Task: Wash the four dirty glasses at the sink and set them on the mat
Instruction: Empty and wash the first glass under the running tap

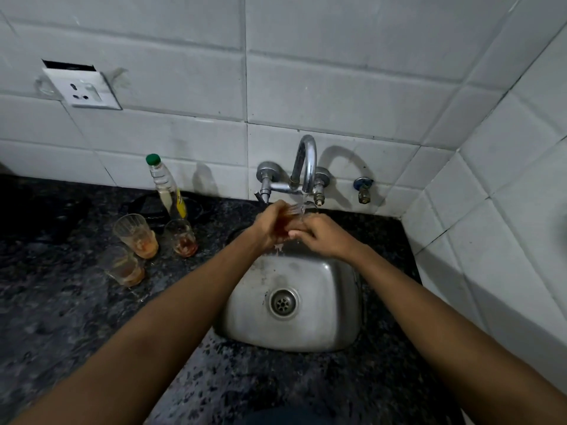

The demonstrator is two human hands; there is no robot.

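Item: glass (287, 220), one of four, held tilted under running tap (306, 167) above steel sink (322, 289); left hand (270, 223) wraps its body, right hand (319, 233) pinches the near end, hands close together. Remaining stock: three dirty glasses (136, 233) on dark counter (61, 302) beside bottle (165, 187). Mat: possibly the dark patch behind bottle, unclear. Risk: wet glass likely slippery; a loosened hold could drop it into the basin and chip it
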